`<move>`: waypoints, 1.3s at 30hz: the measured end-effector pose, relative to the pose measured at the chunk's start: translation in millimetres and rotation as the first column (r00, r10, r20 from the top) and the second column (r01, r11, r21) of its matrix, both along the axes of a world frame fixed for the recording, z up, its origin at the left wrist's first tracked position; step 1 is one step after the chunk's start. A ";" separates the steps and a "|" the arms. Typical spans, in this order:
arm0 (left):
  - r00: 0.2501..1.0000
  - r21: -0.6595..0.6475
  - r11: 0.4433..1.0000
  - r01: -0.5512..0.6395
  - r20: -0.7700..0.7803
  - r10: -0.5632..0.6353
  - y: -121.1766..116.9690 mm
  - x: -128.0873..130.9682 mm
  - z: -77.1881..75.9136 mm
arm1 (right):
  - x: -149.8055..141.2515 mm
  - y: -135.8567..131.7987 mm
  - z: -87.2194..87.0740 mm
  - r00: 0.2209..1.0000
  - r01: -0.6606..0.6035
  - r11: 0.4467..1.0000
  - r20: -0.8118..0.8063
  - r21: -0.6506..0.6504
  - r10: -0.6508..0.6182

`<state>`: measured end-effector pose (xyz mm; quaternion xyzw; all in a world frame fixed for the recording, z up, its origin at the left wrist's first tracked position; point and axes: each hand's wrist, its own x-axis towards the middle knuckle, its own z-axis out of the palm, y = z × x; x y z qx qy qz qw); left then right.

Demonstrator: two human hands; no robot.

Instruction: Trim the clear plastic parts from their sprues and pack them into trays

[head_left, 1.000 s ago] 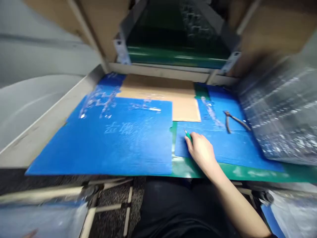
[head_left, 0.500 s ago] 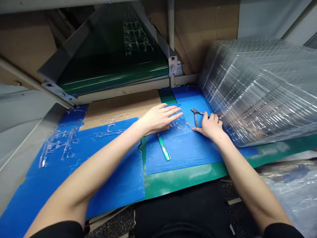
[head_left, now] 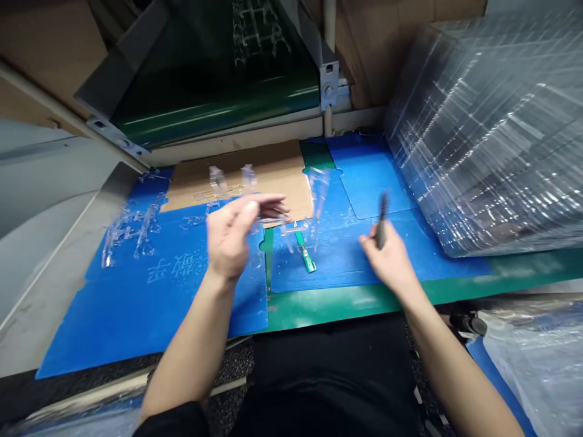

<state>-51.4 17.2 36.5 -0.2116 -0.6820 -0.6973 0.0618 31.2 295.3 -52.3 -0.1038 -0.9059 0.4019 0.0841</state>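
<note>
Working at a green-topped bench (head_left: 346, 306) here, under a green conveyor belt (head_left: 214, 79), with blue corrugated plastic sheets (head_left: 136, 315) spread across it. Left fingers (head_left: 268, 206) are pressed together, pinching a clear molded plastic piece (head_left: 305, 224), and right fingers (head_left: 380, 240) are pinching a slim dark tool (head_left: 382, 212), too blurry to ID. The left hand (head_left: 230, 240) and right hand (head_left: 387, 261) are hovering above the blue sheets, with a green utility knife (head_left: 306, 258) lying between them and a stack of clear plastic trays (head_left: 483, 133) sitting off to the right.
</note>
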 end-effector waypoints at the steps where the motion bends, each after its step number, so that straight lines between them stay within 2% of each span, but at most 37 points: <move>1: 0.998 0.085 0.994 -0.070 0.013 0.069 -11.1 11.5 -3.4 | 4.3 -21.9 -1.5 0.998 -0.039 0.999 0.056 0.018 0.038; 3: 0.984 0.220 0.960 -0.175 0.066 0.164 -32.6 29.5 -10.5 | 2.8 -65.2 -1.1 0.985 -0.105 0.992 0.147 0.075 0.093; 5: 0.969 0.292 0.927 -0.237 0.138 0.204 -51.9 42.6 -17.7 | -7.9 -100.3 2.9 0.970 -0.160 0.978 0.207 0.134 0.131; 7: 0.954 0.330 0.905 -0.269 0.220 0.203 -67.7 52.8 -26.0 | -20.3 -121.0 8.0 0.955 -0.203 0.960 0.254 0.191 0.151; 9: 0.937 0.351 0.894 -0.279 0.302 0.174 -78.9 61.6 -35.7 | -29.3 -125.1 12.0 0.947 -0.221 0.944 0.285 0.247 0.147; 11: 0.922 0.367 0.890 -0.272 0.365 0.131 -84.5 69.4 -46.1 | -34.8 -113.1 14.6 0.948 -0.209 0.932 0.295 0.297 0.118; 14: 0.909 0.377 0.895 -0.239 0.412 0.069 -80.7 78.2 -59.7 | -43.6 -72.2 17.9 0.966 -0.124 0.922 0.256 0.367 0.028; 18: 0.884 0.404 0.899 -0.170 0.466 -0.042 -57.0 78.8 -69.5 | -58.3 -7.1 24.6 0.980 0.052 0.908 0.153 0.416 -0.126; 20: 0.876 0.411 0.898 -0.157 0.479 -0.065 -43.2 73.9 -71.7 | -53.7 12.3 29.4 0.979 0.107 0.909 0.118 0.403 -0.167; 23: 0.889 0.388 0.900 -0.196 0.457 -0.003 -27.6 64.4 -74.0 | -12.9 6.9 38.1 0.986 0.112 0.935 0.080 0.336 -0.147; 25: 0.901 0.377 0.898 -0.227 0.432 0.046 -21.4 59.9 -75.5 | 33.5 -18.4 43.9 0.993 0.016 0.975 0.108 0.222 -0.041; 26: 0.905 0.378 0.895 -0.236 0.422 0.060 -19.2 58.7 -76.3 | 58.2 -34.6 46.3 0.987 -0.088 0.989 0.148 0.122 0.069; 27: 0.908 0.384 0.892 -0.239 0.414 0.065 -17.2 58.5 -76.9 | 81.1 -51.4 48.0 0.952 -0.213 0.971 0.201 -0.103 0.231; 28: 0.911 0.393 0.889 -0.236 0.408 0.061 -15.3 59.1 -77.5 | 100.4 -67.5 48.8 0.885 -0.302 0.912 0.273 -0.277 0.376; 30: 0.918 0.418 0.885 -0.207 0.397 0.027 -11.5 62.7 -78.5 | 124.1 -94.0 47.5 0.755 -0.328 0.822 0.393 -0.465 0.524; 31: 0.919 0.428 0.885 -0.183 0.394 -0.001 -9.6 65.4 -79.0 | 128.4 -103.2 45.6 0.705 -0.323 0.800 0.435 -0.506 0.560; 33: 0.910 0.443 0.887 -0.133 0.408 -0.068 -5.7 72.1 -80.1 | 126.4 -113.4 40.7 0.656 -0.328 0.778 0.464 -0.536 0.596; 36: 0.868 0.445 0.891 -0.091 0.474 -0.148 0.2 83.0 -82.0 | 115.8 -115.4 34.9 0.638 -0.367 0.757 0.446 -0.541 0.628; 39: 0.830 0.456 0.886 -0.087 0.525 -0.189 5.3 92.1 -83.3 | 111.5 -114.8 33.3 0.641 -0.382 0.760 0.441 -0.526 0.628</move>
